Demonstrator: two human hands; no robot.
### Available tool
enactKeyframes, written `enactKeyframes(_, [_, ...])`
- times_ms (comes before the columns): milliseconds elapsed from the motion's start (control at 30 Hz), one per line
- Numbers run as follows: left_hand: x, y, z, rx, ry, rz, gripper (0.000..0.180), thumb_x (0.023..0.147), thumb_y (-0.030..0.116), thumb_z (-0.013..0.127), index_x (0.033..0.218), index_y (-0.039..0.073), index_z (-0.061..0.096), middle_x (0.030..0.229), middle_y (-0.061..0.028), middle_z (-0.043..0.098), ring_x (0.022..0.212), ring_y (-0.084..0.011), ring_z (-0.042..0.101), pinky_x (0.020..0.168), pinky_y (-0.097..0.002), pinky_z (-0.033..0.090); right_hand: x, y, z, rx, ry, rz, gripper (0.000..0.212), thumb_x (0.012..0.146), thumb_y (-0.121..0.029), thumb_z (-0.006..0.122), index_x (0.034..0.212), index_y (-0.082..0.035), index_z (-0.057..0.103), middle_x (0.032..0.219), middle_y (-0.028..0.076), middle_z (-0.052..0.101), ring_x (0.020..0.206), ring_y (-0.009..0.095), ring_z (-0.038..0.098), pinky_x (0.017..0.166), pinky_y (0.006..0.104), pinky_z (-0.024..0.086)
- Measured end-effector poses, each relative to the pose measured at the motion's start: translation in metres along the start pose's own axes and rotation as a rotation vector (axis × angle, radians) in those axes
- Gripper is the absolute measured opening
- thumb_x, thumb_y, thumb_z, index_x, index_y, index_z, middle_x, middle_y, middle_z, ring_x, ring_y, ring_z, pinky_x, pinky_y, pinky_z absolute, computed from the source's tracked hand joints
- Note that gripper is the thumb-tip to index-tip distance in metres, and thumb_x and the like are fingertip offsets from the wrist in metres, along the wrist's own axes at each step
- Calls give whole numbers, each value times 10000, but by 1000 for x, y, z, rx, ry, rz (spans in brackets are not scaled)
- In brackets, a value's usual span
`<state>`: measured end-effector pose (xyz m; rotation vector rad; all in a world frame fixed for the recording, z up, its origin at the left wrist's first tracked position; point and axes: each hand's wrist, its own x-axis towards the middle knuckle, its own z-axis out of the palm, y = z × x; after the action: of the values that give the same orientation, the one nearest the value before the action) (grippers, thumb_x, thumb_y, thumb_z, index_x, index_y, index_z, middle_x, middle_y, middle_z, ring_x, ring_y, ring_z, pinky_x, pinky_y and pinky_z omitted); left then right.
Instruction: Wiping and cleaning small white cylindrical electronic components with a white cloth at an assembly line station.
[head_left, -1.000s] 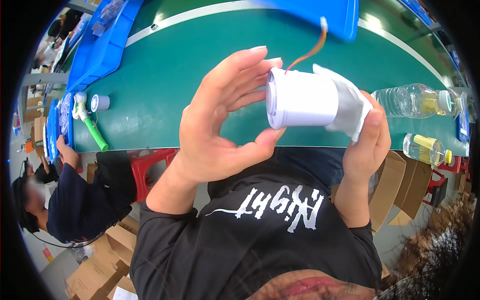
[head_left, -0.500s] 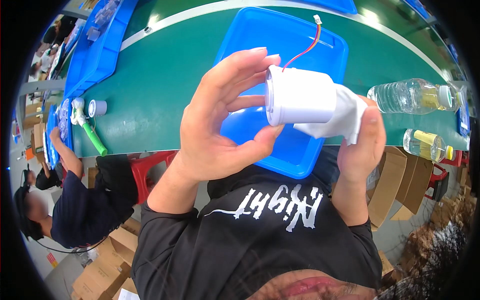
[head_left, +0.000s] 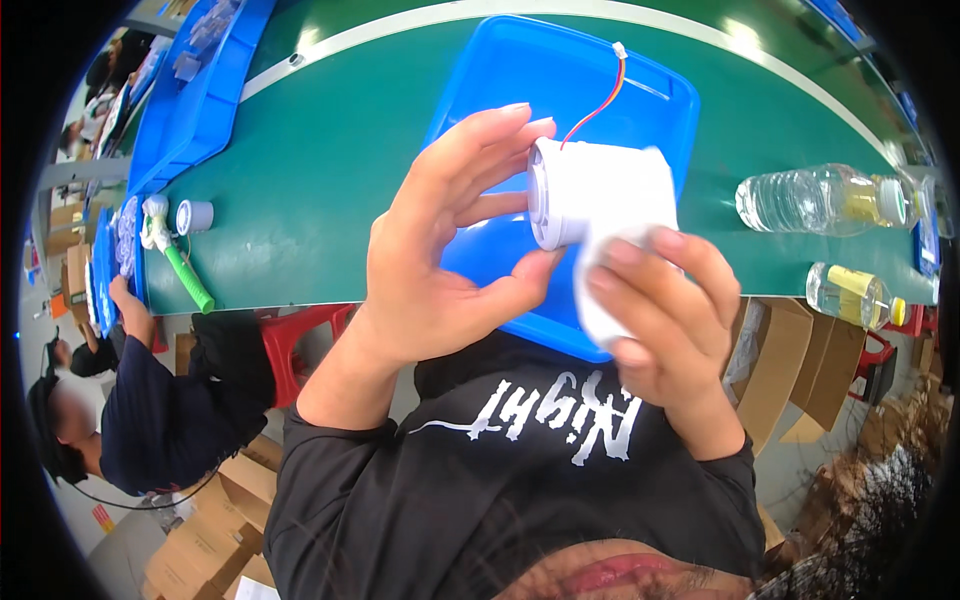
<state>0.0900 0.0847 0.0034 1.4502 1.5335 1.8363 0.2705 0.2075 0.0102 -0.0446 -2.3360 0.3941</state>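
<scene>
A white plastic cylindrical housing point(head_left: 610, 180) is held on its side above a blue tray point(head_left: 655, 95). My left hand point(head_left: 440, 240) grips its left end rim between fingers and thumb. A thin red and yellow wire point(head_left: 603, 104) with a small white connector point(head_left: 619, 50) rises from the housing's upper left. With bent fingers my right hand point(head_left: 675, 310) holds a white cloth point(head_left: 602, 290), slightly blurred, against the housing's lower right side. The cloth covers part of the housing there.
Two clear plastic bottles point(head_left: 815, 198) point(head_left: 850, 295) lie at the right of the green table point(head_left: 320, 190). Left are a green-handled tool point(head_left: 185, 272), another white cylinder point(head_left: 195, 216) and a blue bin point(head_left: 205, 120). A co-worker point(head_left: 165, 410) sits at the far left.
My right hand and the cloth have moved left and down, from the housing's right end onto its lower side. My left hand keeps its grip; the wire has swung slightly left.
</scene>
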Motion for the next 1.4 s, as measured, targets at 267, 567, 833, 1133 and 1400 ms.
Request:
enactKeyframes(267, [3,-8,-3,23,-41,66,695,725,-92,708,1362,-35,436,1359,-200,500,1245,-316,539,943,-408,549,-43,22,11,1241,434,1124,548,1054,-434,293,1143,39,554,1061,146,650,943,207,662,818,316,534])
enactKeyframes(567, [3,-10,-3,-4,-40,116,658,718,-103,684,1328,-22,450,1354,-208,484,1270,-323,513,952,-416,542,-41,16,10,1839,495,1147,702,964,-534,434,1359,46,423,1197,164,609,1081,285,621,955,418,493])
enactKeyframes(833, [3,-11,-9,44,-30,108,656,707,-103,686,1312,7,459,1347,-204,465,1255,-311,521,944,-406,551,-47,26,14,1452,236,1074,411,969,-268,547,1244,32,491,1146,126,617,1044,190,624,926,314,480])
enactKeyframes(1133, [5,-15,3,91,-40,146,631,680,-110,692,1272,8,510,1299,-192,514,1195,-298,565,931,-383,552,-16,13,1,887,486,755,461,1011,-344,482,1244,53,496,1191,158,595,1069,225,599,915,351,472])
enactKeyframes(1400, [6,-17,13,235,-4,140,600,638,-108,699,1213,13,577,1229,-165,593,1134,-281,599,868,-336,565,4,0,23,-116,151,104,369,730,-206,700,1087,-115,715,1146,21,608,1053,252,494,889,344,432])
